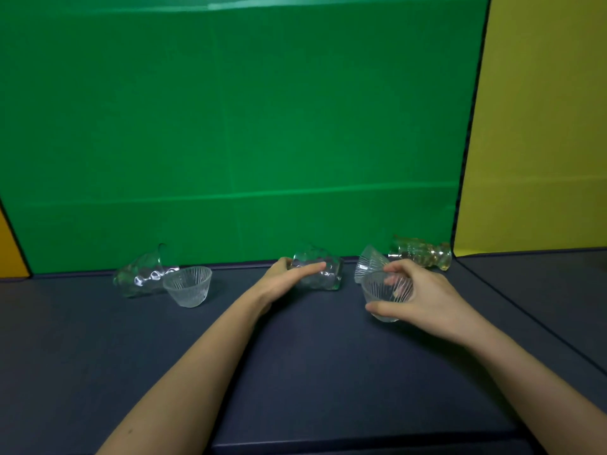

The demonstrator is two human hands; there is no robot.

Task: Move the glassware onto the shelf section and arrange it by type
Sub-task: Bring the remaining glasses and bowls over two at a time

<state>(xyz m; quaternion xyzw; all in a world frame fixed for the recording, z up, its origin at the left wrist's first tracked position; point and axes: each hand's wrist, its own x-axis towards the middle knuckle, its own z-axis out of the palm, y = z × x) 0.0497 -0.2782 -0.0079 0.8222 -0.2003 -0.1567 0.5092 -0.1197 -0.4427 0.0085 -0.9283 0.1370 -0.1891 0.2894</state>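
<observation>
My left hand (289,279) grips a dimpled clear tumbler (323,272) that lies on its side at the back of the dark surface. My right hand (423,297) holds a small ribbed glass cup (382,295) upright, thumb under its base and fingers over the rim. Just behind it a second ribbed cup (368,262) lies tipped on its side. A yellowish footed glass (420,256) lies on its side at the back right. On the left, another dimpled tumbler (141,274) lies on its side next to an upright ribbed cup (188,285).
The dark blue surface (295,356) runs back to a green wall panel (230,126). A yellow panel (542,126) closes the right side, with an orange one at the far left. A seam crosses the surface near its front edge.
</observation>
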